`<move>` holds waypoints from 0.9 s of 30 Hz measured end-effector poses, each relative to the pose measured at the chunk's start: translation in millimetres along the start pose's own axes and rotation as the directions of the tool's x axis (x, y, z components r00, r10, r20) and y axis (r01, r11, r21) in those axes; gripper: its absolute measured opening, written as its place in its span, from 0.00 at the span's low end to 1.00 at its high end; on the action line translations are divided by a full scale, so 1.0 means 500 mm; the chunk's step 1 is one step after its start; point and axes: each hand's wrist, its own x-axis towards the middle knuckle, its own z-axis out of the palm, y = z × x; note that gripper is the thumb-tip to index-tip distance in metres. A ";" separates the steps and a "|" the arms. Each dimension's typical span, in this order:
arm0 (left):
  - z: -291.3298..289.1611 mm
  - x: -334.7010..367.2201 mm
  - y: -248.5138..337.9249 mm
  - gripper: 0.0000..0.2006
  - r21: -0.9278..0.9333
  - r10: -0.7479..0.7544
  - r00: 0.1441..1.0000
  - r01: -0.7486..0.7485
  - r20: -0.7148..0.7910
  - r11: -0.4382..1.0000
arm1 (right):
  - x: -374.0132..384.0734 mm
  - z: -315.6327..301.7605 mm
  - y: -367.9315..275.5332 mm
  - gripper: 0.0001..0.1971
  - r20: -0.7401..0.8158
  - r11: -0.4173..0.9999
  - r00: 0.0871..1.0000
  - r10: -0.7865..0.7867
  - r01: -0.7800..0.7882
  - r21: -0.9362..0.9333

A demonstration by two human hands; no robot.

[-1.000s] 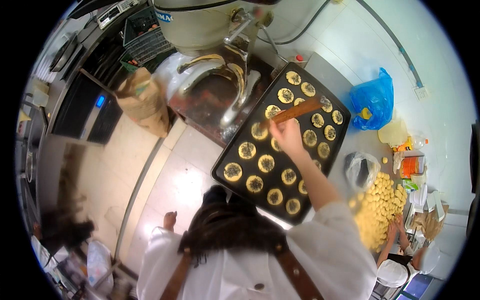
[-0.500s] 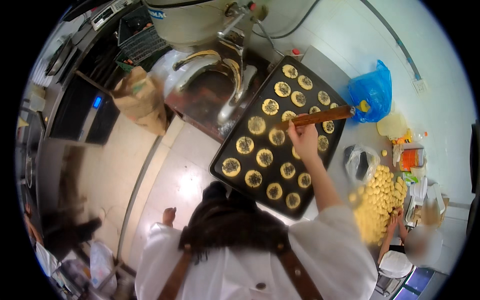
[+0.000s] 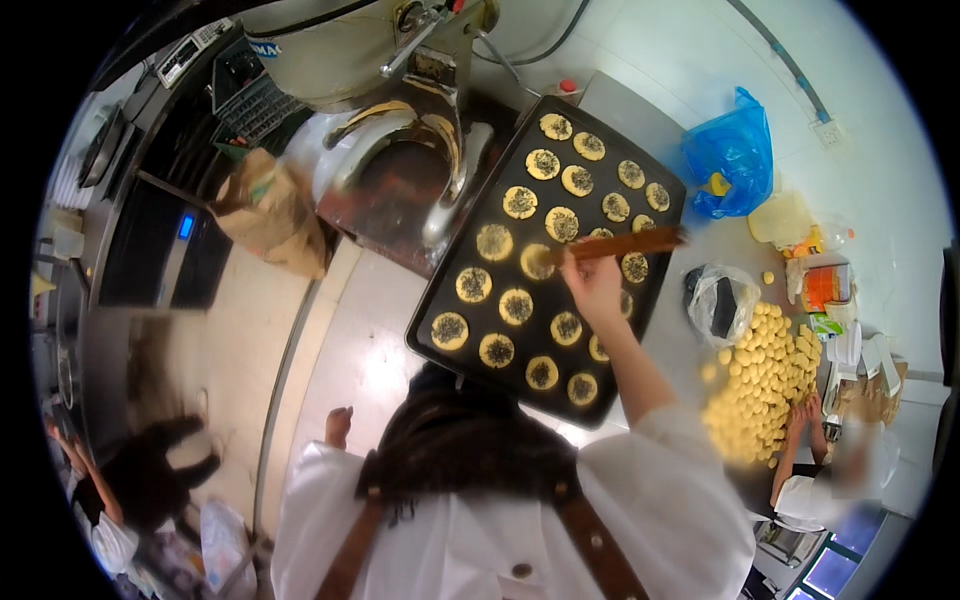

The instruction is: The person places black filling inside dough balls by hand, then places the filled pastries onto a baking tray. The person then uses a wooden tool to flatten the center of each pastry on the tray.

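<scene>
The right hand [image 3: 596, 291] is closing round one wooden tool [image 3: 640, 242] over one tray [image 3: 531, 341] holding 23 visible cookies [image 3: 516, 307]; the left hand [image 3: 339, 427] is hanging aside, openness and contents unclear.

A commercial bakery kitchen is surrounding the wearer, whose white jacket [image 3: 660, 470] and brown apron [image 3: 470, 470] are showing. 1 large black baking tray [image 3: 536, 336] is holding rows of dark-speckled pastry rounds [image 3: 562, 224]; beside it, a heap of yellow dough balls [image 3: 762, 375] is covering part of the metal worktop [image 3: 650, 140]. A bulky mixing machine [image 3: 345, 60] is standing beyond the tray, while a brown paper sack [image 3: 270, 215] and a plastic crate [image 3: 258, 110] are sitting nearby. 2 other people in white tops are appearing: 1 at the dough [image 3: 800, 500], 1 at far left [image 3: 112, 540]. White tiles [image 3: 860, 190] are lining the wall.
</scene>
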 end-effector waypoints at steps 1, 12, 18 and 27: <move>0.003 -0.007 -0.003 0.18 0.004 0.026 1.000 -0.026 0.004 1.000 | 0.005 -0.036 -0.042 0.15 0.040 0.995 0.996 0.077 -0.079 0.055; 0.013 -0.016 0.101 0.17 0.184 0.154 0.980 -0.176 0.129 0.967 | -0.070 -0.124 0.038 0.13 -0.129 0.985 0.987 0.098 -0.115 -0.132; -0.004 0.019 0.141 0.16 0.249 0.171 0.971 -0.209 0.165 0.946 | -0.074 -0.118 0.057 0.15 -0.128 0.987 0.984 0.126 -0.137 -0.082; 0.007 0.012 0.165 0.18 0.259 0.211 0.958 -0.257 0.192 0.931 | -0.121 -0.248 0.060 0.15 -0.236 0.975 0.957 0.171 -0.198 -0.099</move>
